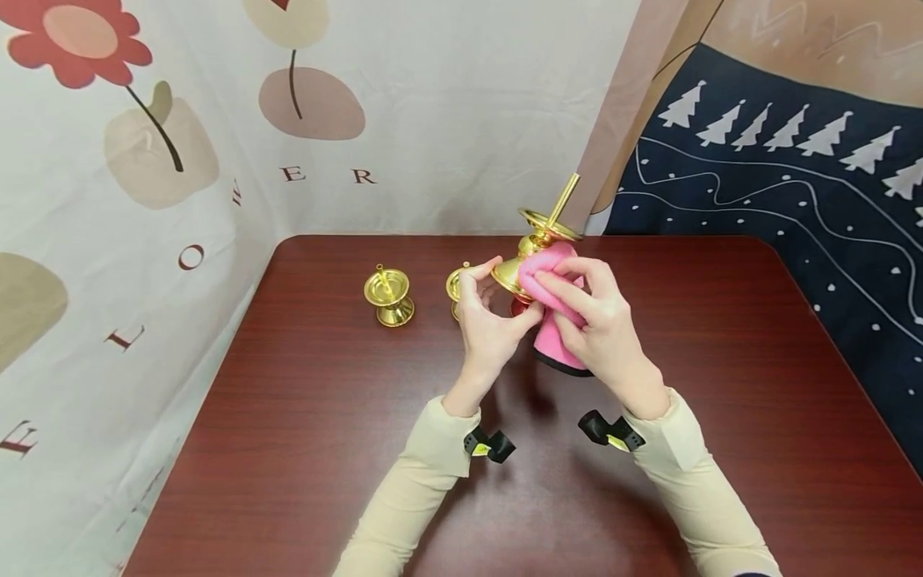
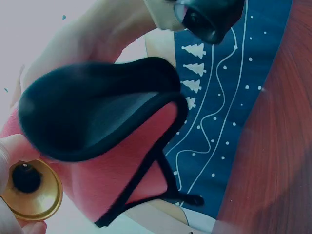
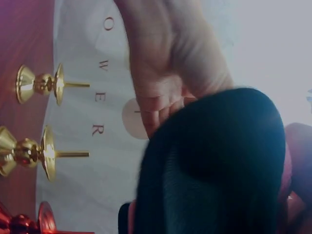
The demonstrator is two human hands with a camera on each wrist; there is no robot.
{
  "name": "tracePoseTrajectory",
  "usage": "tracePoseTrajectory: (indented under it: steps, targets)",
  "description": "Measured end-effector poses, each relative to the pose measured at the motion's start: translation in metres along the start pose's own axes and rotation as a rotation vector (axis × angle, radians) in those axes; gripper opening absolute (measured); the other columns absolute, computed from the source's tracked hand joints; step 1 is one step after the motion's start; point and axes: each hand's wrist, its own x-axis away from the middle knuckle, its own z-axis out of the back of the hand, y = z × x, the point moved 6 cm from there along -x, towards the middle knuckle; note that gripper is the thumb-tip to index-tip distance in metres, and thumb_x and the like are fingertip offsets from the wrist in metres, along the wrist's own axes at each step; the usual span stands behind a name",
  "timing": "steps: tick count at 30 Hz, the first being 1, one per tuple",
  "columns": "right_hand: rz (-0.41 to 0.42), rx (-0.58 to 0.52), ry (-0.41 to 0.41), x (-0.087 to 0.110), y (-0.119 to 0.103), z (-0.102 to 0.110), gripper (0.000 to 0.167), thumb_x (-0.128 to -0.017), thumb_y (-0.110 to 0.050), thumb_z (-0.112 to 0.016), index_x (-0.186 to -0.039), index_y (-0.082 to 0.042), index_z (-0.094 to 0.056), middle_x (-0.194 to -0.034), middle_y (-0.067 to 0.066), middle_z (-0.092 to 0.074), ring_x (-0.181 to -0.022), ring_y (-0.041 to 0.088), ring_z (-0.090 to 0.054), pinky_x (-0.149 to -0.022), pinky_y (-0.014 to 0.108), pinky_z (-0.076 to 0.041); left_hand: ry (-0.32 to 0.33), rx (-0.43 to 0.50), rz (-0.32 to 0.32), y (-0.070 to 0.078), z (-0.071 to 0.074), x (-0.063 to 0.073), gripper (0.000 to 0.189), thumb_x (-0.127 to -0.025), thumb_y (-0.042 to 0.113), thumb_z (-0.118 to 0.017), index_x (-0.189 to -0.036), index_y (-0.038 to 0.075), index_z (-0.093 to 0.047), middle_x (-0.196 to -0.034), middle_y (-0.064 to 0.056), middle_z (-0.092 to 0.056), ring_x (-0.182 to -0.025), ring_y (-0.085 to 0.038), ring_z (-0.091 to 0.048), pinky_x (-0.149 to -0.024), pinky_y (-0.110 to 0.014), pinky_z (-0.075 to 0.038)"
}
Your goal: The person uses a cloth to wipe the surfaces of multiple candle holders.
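From the left, we see one gold stand (image 1: 389,311) upright on the tabletop (image 1: 288,481), then a second gold stand (image 1: 453,286) partly behind the left hand (image 1: 490,332). That hand's grip pinches the base of a raised gold stand (image 1: 532,246), tilted above the tabletop; the right hand (image 1: 606,328) pinches a pink cloth pouch (image 1: 554,344) against it. We judge its wiping under way; whether the others are done or left, we cannot tell. A red stand (image 1: 518,307) is mostly hidden, and the right wrist view cuts it off. The pouch blocks much of both wrist views.
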Motion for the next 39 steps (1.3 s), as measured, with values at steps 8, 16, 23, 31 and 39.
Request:
tracePoseTrajectory:
  steps: [8, 16, 23, 31, 39]
  targets:
    - [0.002, -0.048, 0.042, 0.0, -0.001, 0.012, 0.03, -0.075, 0.006, -0.057, -0.101, -0.002, -0.071, -0.102, 0.019, -0.059, -0.093, 0.031, -0.054, -0.084, 0.019, -0.043, 0.046, -0.092, -0.09, 0.001, 0.003, 0.0, 0.064, -0.06, 0.007, -0.084, -0.111, -0.003, -0.046, -0.115, -0.016, -0.057, -0.098, -0.026, -0.06, -0.078, -0.036, -0.049]
    - [-0.169, 0.109, 0.311, 0.0, -0.008, 0.006, 0.027, -0.078, 0.006, -0.06, -0.103, 0.0, -0.07, -0.101, 0.021, -0.058, -0.098, 0.033, -0.052, -0.088, 0.019, -0.044, 0.104, -0.262, -0.331, 0.008, -0.005, 0.006, 0.06, -0.062, 0.012, -0.084, -0.106, -0.003, -0.047, -0.111, -0.019, -0.055, -0.104, -0.029, -0.053, -0.09, -0.039, -0.043]
    - [-0.08, 0.177, 0.06, -0.007, -0.013, -0.008, 0.03, -0.074, 0.01, -0.065, -0.103, 0.004, -0.069, -0.101, 0.022, -0.056, -0.094, 0.036, -0.05, -0.076, 0.037, -0.049, 0.115, -0.302, -0.384, 0.008, -0.004, 0.004, 0.058, -0.061, 0.01, -0.083, -0.104, -0.003, -0.047, -0.111, -0.02, -0.054, -0.103, -0.03, -0.052, -0.089, -0.035, -0.044]
    - [0.013, 0.023, -0.211, -0.005, -0.006, -0.005, 0.032, -0.071, 0.013, -0.061, -0.1, 0.002, -0.07, -0.1, 0.016, -0.059, -0.092, 0.026, -0.055, -0.073, 0.027, -0.046, 0.112, -0.278, -0.304, 0.0, 0.003, 0.0, 0.058, -0.06, 0.013, -0.081, -0.104, -0.003, -0.048, -0.111, -0.016, -0.057, -0.098, -0.027, -0.056, -0.078, -0.033, -0.049]
    - [-0.639, -0.325, 0.169, 0.018, 0.048, 0.012, 0.024, -0.08, 0.009, -0.063, -0.104, 0.011, -0.065, -0.094, -0.006, -0.064, -0.09, 0.015, -0.054, -0.074, 0.021, -0.044, -0.032, 0.084, 0.119, -0.016, -0.001, 0.0, 0.059, -0.067, -0.002, -0.077, -0.115, -0.006, -0.043, -0.115, -0.02, -0.055, -0.1, -0.028, -0.058, -0.088, -0.042, -0.048]
